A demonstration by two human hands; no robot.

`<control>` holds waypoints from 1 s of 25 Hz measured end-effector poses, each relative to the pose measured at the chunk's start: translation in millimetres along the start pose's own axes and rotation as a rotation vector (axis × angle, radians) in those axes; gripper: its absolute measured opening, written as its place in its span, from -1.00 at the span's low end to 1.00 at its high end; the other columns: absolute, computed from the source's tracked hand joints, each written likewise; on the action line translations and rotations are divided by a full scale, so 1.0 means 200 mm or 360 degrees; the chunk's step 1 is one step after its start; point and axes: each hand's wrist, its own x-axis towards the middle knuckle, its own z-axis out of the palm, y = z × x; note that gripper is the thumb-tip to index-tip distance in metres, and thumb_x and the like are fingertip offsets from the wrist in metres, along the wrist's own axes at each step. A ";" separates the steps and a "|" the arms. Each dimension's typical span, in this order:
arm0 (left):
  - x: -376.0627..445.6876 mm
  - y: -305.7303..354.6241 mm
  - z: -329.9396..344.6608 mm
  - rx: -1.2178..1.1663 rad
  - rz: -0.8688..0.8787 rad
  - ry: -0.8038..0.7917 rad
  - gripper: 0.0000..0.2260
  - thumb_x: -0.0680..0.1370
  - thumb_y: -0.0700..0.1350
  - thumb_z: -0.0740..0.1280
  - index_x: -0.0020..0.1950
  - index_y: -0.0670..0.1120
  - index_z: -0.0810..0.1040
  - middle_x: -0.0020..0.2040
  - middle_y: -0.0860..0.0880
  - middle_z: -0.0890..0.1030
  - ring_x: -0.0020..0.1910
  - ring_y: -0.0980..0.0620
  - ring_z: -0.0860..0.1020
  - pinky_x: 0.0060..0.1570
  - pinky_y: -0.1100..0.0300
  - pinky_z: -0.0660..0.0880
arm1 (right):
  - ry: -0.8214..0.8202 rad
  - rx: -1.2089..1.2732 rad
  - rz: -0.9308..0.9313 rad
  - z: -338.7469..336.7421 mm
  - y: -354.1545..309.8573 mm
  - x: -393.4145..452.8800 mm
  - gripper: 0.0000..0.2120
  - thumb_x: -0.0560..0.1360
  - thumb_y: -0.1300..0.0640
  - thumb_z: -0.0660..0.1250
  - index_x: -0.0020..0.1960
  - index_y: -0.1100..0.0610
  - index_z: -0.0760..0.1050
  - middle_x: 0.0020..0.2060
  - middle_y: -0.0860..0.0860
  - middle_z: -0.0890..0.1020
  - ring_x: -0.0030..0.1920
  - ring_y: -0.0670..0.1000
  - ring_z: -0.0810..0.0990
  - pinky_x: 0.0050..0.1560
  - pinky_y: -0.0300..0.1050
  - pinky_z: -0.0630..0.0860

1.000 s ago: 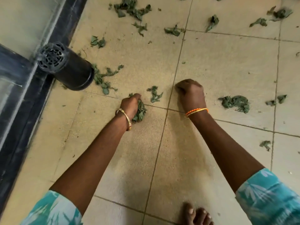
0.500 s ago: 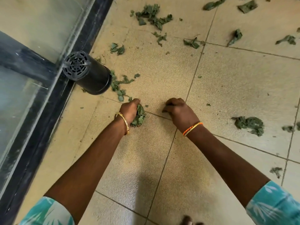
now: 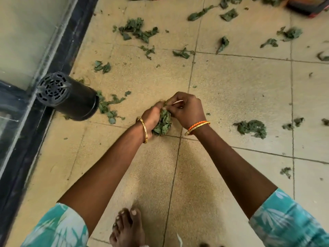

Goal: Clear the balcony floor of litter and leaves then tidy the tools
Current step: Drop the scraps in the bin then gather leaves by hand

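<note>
Right hand now over at left hand, pinching fresh leaves onto the gripped bunch; plenty of floor litter left.

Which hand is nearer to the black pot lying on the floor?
Left. The left hand, gripping a bunch of leaves, is just right of the black pot; the right hand is farther right.

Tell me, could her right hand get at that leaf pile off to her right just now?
Probably yes. The leaf pile lies on bare tile with nothing between it and the right hand. That hand's fingers are curled at the bunch the left hand grips, so she'd let go first.
</note>
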 end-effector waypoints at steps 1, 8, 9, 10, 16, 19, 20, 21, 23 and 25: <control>0.02 0.01 0.03 -0.0017 -0.0023 -0.0050 -0.58 0.58 0.19 0.16 0.01 -0.13 0.60 -0.25 -0.10 0.61 -0.30 -0.06 0.57 -0.28 0.19 0.47 | 0.0039 -0.0078 -0.0070 -0.01 0.01 -0.03 -0.90 0.35 0.36 0.42 -0.23 0.18 0.60 -0.27 0.10 0.66 -0.29 -0.03 0.61 -0.20 -0.16 0.57; -0.03 0.01 0.27 -0.0065 -0.0037 -0.0293 -0.65 0.57 0.00 0.13 -0.35 -0.08 0.47 -0.47 -0.04 0.50 -0.54 -0.01 0.45 -0.39 0.22 0.39 | 0.0349 -0.0214 -0.0026 -0.32 0.15 -0.15 -0.82 0.45 0.22 0.29 -0.02 0.12 0.64 -0.03 0.02 0.67 0.04 -0.05 0.57 0.14 -0.18 0.44; -0.04 0.01 0.28 -0.0064 -0.0052 -0.0351 -0.66 0.56 -0.03 0.11 -0.39 -0.08 0.42 -0.52 -0.02 0.46 -0.59 0.00 0.41 -0.44 0.28 0.36 | 0.0517 -0.0389 -0.0030 -0.38 0.21 -0.17 -0.80 0.44 0.17 0.29 0.02 0.11 0.62 0.05 0.05 0.64 0.14 0.03 0.53 0.19 -0.14 0.38; -0.05 0.01 0.31 -0.0027 -0.0060 -0.0404 -0.68 0.55 -0.06 0.09 -0.39 -0.07 0.38 -0.55 0.01 0.43 -0.63 0.03 0.38 -0.50 0.35 0.31 | 0.0615 -0.0662 0.0056 -0.45 0.28 -0.20 -0.75 0.45 0.09 0.29 0.10 0.08 0.59 0.17 0.08 0.57 0.27 0.11 0.44 0.25 -0.08 0.30; -0.12 0.00 0.52 0.0259 0.0060 -0.0423 -0.70 0.61 -0.09 0.05 -0.26 -0.08 0.45 -0.52 0.01 0.47 -0.69 0.08 0.37 -0.58 0.46 0.26 | 0.0550 -0.1009 0.0301 -0.49 0.55 -0.41 -0.69 0.51 0.06 0.20 0.17 0.15 0.54 0.27 0.30 0.41 0.32 0.36 0.30 0.33 0.12 0.24; -0.16 -0.01 0.62 0.0397 0.0108 -0.0471 -0.67 0.62 -0.11 0.04 -0.22 -0.10 0.51 -0.50 0.04 0.57 -0.63 0.09 0.39 -0.57 0.48 0.23 | 0.0458 -0.1054 -0.0127 -0.47 0.56 -0.51 -0.82 0.45 0.28 0.25 -0.04 0.28 0.60 0.00 0.24 0.58 0.07 0.24 0.55 0.05 -0.06 0.48; -0.18 -0.02 0.65 0.0430 0.0125 -0.0493 -0.67 0.62 -0.10 0.04 -0.20 -0.11 0.53 -0.48 0.04 0.60 -0.57 0.08 0.40 -0.57 0.48 0.22 | 0.0425 -0.1091 -0.0134 -0.49 0.56 -0.53 -0.83 0.46 0.30 0.26 -0.03 0.27 0.60 0.01 0.21 0.60 0.05 0.21 0.57 0.01 -0.06 0.50; -0.19 -0.02 0.66 0.0448 0.0134 -0.0514 -0.67 0.62 -0.10 0.04 -0.18 -0.13 0.54 -0.43 0.03 0.63 -0.50 0.07 0.41 -0.57 0.47 0.22 | 0.0437 -0.1084 -0.0126 -0.51 0.56 -0.54 -0.84 0.47 0.32 0.27 -0.03 0.26 0.60 0.02 0.19 0.61 0.03 0.19 0.58 0.00 -0.05 0.53; -0.20 -0.05 0.68 0.0476 0.0113 -0.0565 -0.67 0.62 -0.08 0.04 -0.11 -0.15 0.55 -0.28 -0.03 0.67 -0.44 0.07 0.44 -0.58 0.45 0.24 | 0.0605 -0.0878 -0.0112 -0.56 0.54 -0.56 -0.85 0.45 0.35 0.29 -0.08 0.26 0.63 -0.05 0.18 0.65 -0.04 0.18 0.62 -0.03 0.00 0.56; -0.21 -0.09 0.70 0.0506 0.0079 -0.0642 -0.67 0.63 -0.07 0.03 -0.01 -0.18 0.56 -0.14 -0.10 0.66 -0.53 0.10 0.43 -0.61 0.42 0.26 | 0.0862 -0.0550 -0.0047 -0.60 0.49 -0.58 -0.83 0.42 0.39 0.32 -0.07 0.27 0.65 -0.09 0.18 0.68 -0.06 0.13 0.65 0.02 -0.07 0.56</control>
